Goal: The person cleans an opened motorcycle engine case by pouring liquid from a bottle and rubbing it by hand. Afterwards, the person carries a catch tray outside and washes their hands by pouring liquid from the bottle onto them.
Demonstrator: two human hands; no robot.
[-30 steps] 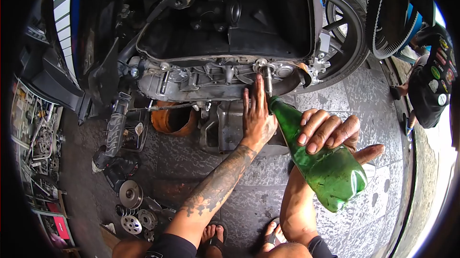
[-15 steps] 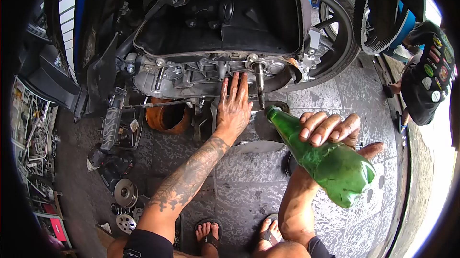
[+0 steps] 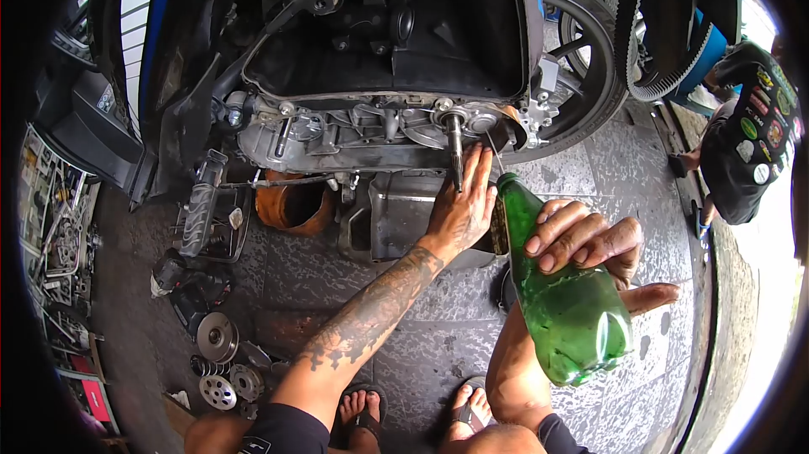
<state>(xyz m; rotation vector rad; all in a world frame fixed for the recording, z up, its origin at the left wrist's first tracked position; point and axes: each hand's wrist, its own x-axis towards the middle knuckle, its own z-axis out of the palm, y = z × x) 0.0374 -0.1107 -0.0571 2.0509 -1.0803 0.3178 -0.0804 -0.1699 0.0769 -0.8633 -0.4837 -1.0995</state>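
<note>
My right hand [image 3: 581, 239] grips a squeezed green plastic bottle [image 3: 569, 319], tilted with its neck up and away from me. From its tip a thin streak of liquid [image 3: 495, 151] runs toward the engine casing [image 3: 362, 130]. My left hand [image 3: 463, 210] is open, its fingers stretched out at the casing's lower right part, just beside the splined shaft [image 3: 456, 146]. Whether the fingertips touch the metal I cannot tell. The casing belongs to a scooter, with a large black open housing [image 3: 337, 66] above it.
A wheel [image 3: 590, 58] stands at the right rear. Below the casing are a rusty orange can [image 3: 291, 205] and a metal container [image 3: 404, 210]. A power drill [image 3: 190, 290] and round metal parts [image 3: 217, 338] lie on the floor at left. Another person [image 3: 750, 134] is at far right.
My left hand has moved right along the casing, past the shaft. The bottle has turned more upright, its tip shifting right, and a thin stream now shows from it.
</note>
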